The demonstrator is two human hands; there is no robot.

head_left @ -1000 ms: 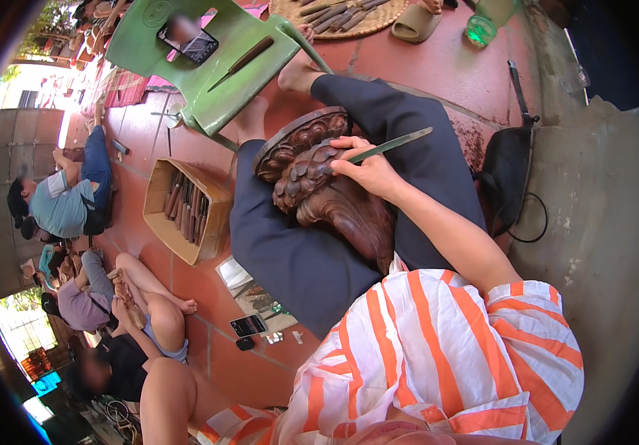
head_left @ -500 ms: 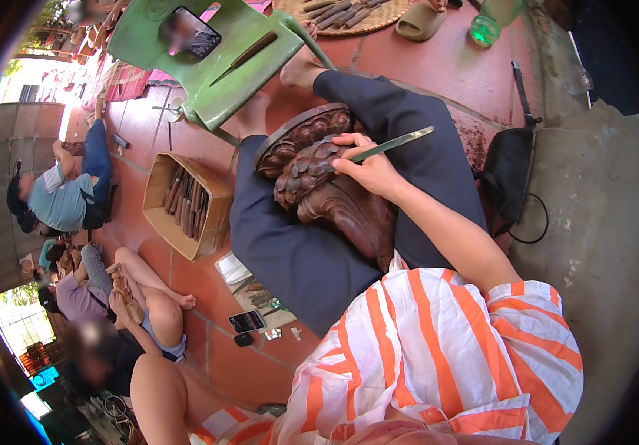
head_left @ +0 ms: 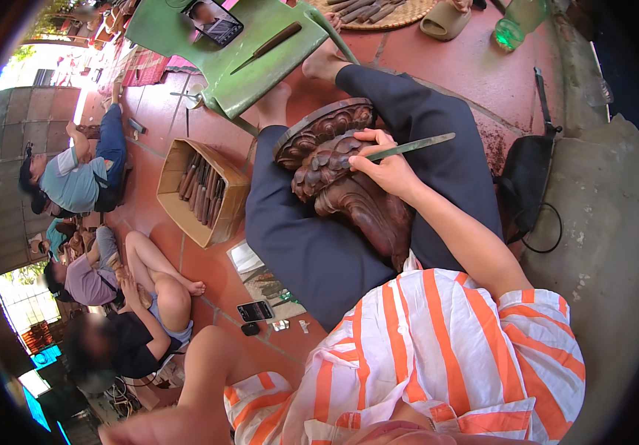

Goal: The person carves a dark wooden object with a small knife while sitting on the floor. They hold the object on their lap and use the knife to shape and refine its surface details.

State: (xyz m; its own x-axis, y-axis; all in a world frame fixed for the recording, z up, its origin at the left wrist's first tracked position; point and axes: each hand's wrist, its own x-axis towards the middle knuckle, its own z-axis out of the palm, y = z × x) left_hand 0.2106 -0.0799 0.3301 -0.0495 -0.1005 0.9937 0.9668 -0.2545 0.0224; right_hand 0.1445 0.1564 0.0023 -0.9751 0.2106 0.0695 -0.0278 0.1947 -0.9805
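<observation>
A dark brown carved wooden piece rests in my lap between my trousered legs. It has a round flat base at the far end, rows of petal-like relief and a smooth tapering part pointing toward me. My right hand lies over its petal band. Between the thumb and fingers it pinches a thin, flat, greenish-grey strip-shaped tool, whose free end points right. Away from the carving, my left arm is bent at the lower left, and my left hand is blurred at the bottom edge, its fingers unclear.
Ahead stands a green plastic chair bearing a phone and a wooden-handled pointed tool. A cardboard box of carving tools sits left of my legs, near another phone. Several people sit at left. A black bag lies right.
My left forearm has swung into view at the lower left, with the hand blurred. The whole scene has shifted slightly right. My right hand keeps its grip on the strip-shaped tool over the carving.
</observation>
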